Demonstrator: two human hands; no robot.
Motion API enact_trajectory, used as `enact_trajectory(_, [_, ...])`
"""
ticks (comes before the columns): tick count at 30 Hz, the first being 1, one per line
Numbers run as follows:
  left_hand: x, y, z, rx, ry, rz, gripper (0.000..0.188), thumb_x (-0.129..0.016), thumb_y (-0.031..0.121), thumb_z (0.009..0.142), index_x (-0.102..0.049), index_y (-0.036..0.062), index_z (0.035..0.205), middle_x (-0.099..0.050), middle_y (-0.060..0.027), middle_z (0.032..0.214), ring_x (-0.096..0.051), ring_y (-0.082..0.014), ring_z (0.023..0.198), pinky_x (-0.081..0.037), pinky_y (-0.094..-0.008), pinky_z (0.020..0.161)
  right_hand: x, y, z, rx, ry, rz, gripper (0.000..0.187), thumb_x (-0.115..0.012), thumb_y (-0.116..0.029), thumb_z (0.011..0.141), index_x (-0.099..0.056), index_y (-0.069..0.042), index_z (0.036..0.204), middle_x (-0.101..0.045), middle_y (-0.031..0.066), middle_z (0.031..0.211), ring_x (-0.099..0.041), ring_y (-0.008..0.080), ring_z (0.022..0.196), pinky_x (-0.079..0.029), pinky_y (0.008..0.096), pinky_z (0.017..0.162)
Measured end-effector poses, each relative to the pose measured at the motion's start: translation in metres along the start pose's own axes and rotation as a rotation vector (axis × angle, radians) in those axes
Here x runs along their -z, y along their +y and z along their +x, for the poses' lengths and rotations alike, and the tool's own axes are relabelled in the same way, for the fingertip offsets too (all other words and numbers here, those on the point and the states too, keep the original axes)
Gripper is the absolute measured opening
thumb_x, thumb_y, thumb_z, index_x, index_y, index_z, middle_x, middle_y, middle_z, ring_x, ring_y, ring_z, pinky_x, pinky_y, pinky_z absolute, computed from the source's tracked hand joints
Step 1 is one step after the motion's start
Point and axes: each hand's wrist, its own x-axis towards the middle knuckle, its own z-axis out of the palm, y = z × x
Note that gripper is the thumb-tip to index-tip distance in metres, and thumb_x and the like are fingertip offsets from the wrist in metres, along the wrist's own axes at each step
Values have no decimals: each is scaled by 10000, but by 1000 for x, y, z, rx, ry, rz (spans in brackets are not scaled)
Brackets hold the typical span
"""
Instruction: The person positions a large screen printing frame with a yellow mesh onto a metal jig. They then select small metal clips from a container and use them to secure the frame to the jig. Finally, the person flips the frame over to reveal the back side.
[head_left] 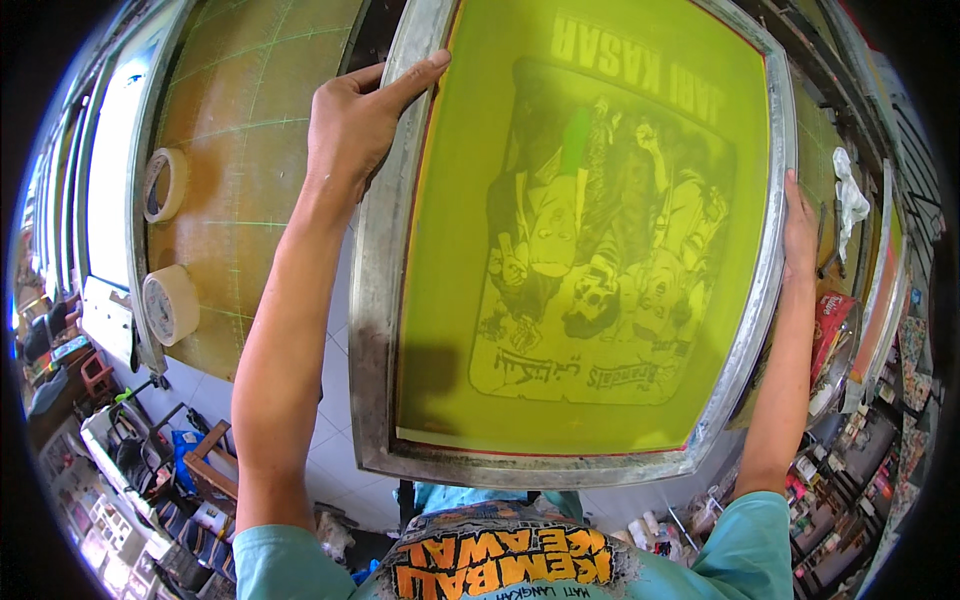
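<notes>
head view: yellow-green mesh [460, 300] is enclosed by a frame [373, 340], held before the torso [505, 560], its left edge pinched by the left hand [350, 125], its right by the right hand [799, 235]; tape rolls [171, 304] are set at the left edge of a board [235, 130].

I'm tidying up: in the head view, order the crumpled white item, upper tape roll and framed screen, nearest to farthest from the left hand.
1. Framed screen, in the left hand
2. Upper tape roll, at left
3. Crumpled white item, far right
</notes>
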Motion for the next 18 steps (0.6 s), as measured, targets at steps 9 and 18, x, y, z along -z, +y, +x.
enact_trajectory(9, [-10,-8,2,-310,151,10,805,-880,392,774,-575,-48,1375,-716,-131,938,-631,-145,767,-522,-322,720,-6,-1,-9,101,126,-129,903,-679,-614,889,-529,137,1367,-574,301,1365,-516,342,1324,-346,401,1141])
enact_trajectory(18, [-5,17,8,-354,62,273,746,-804,311,852,-490,21,1464,-561,-196,1330,-582,-321,1153,-492,-404,966,-15,-26,-29,118,92,-93,837,-680,-534,923,-526,184,1323,-597,338,1312,-562,364,1275,-377,414,1117])
